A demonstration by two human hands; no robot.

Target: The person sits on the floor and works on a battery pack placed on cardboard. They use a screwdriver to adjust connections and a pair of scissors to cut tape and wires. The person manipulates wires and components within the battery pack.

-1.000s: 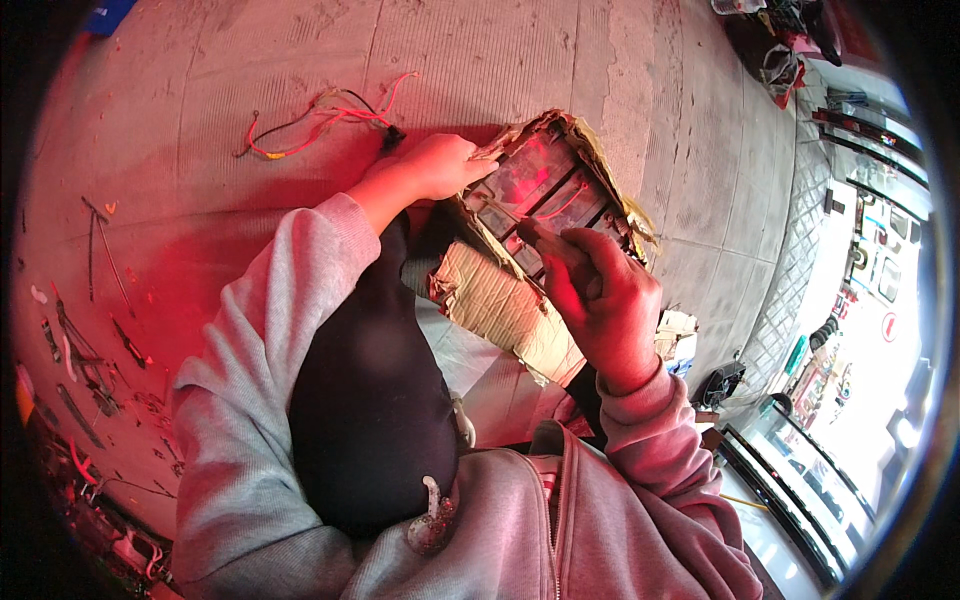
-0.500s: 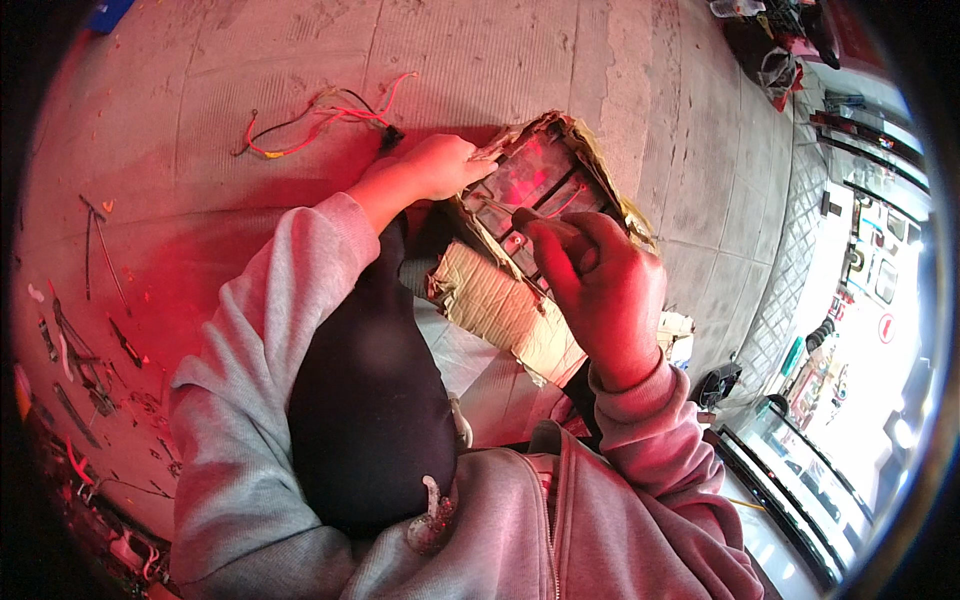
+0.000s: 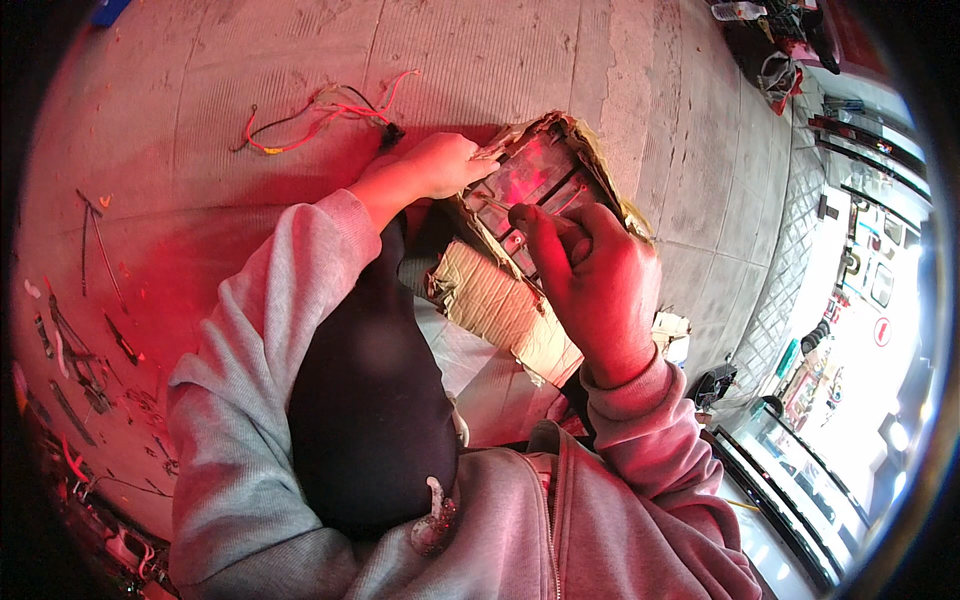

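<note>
An open, torn cardboard box [image 3: 585,135] lies in front of me, with dark battery blocks [image 3: 535,165] and black strips between them inside. My left hand [image 3: 437,165] grips the box's upper left edge, its fingertips over the torn rim. My right hand [image 3: 603,295] is closed over the lower part of the box. Out of its fist, a thin-shafted screwdriver [image 3: 497,205] points left to a spot near the box's left wall. The fist covers most of its handle. A loose cardboard flap [image 3: 505,310] hangs from the near side.
Red and black wires [image 3: 325,118] lie on the tiled floor beyond my left hand. Scattered tools [image 3: 92,235] and scraps are at far left. My dark-clad knee [image 3: 370,400] stands between my arms. Glass display cases [image 3: 800,490] line the right; bags [image 3: 775,70] sit at the upper right.
My right hand has shifted slightly left, the screwdriver still in it. My left hand and the box have hardly moved.
</note>
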